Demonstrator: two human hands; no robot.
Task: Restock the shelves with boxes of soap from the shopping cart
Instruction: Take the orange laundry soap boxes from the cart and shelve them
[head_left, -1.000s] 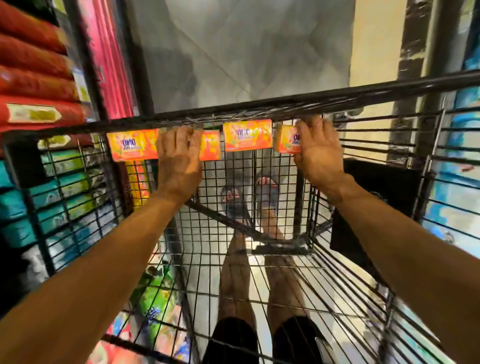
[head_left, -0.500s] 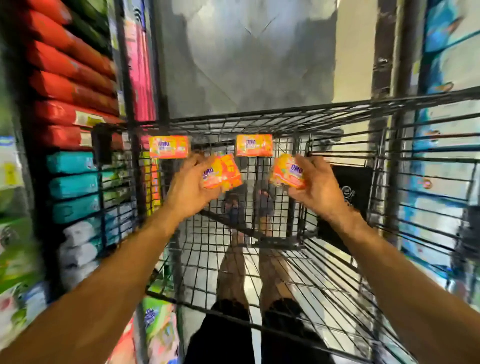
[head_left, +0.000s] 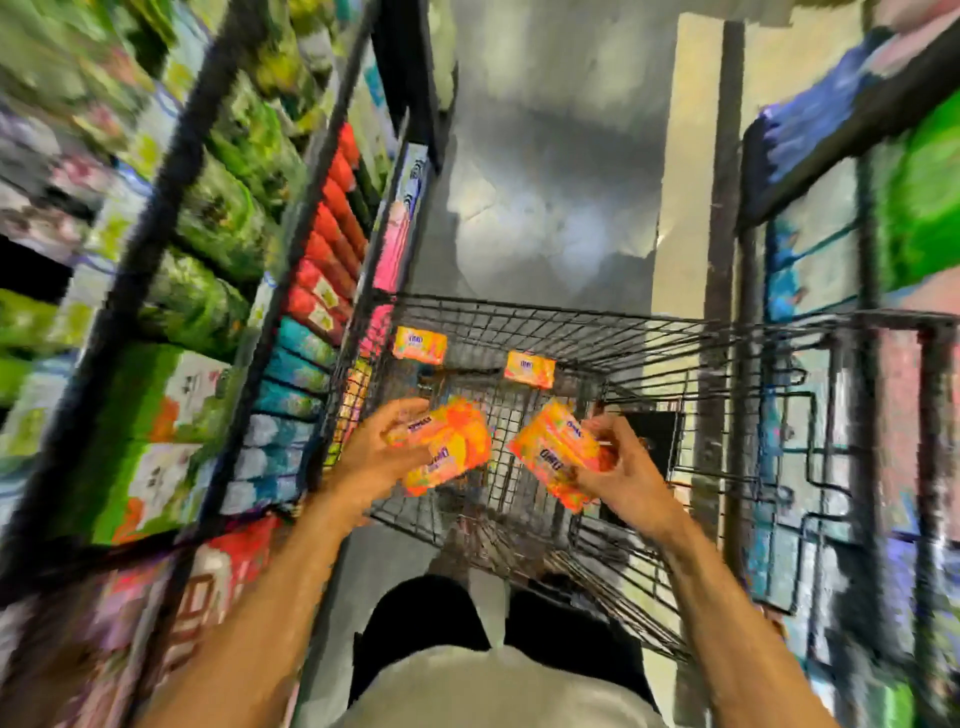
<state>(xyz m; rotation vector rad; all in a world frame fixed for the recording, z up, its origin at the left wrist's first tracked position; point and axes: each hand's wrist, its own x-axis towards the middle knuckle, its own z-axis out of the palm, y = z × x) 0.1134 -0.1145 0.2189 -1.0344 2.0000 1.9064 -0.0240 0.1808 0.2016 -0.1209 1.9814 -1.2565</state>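
Pick step looks done: your left hand (head_left: 379, 454) grips a soap stack (head_left: 449, 447), your right hand (head_left: 626, 470) grips a soap box (head_left: 553, 452), both over the shopping cart (head_left: 571, 310). Two spare boxes (head_left: 420, 344) lie at its far end. Next I'd turn to the shelves (head_left: 166, 176) and find a gap; the blur hides which slot.

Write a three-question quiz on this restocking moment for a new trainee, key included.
1. True or false: the left hand and the right hand are both empty.
2. How many unheld soap boxes lie at the far end of the shopping cart? A) one B) two C) five
3. Fill in: the red packs stand on the shelves to the person's ___.

Key
1. False: each hand grips orange soap boxes.
2. B
3. left
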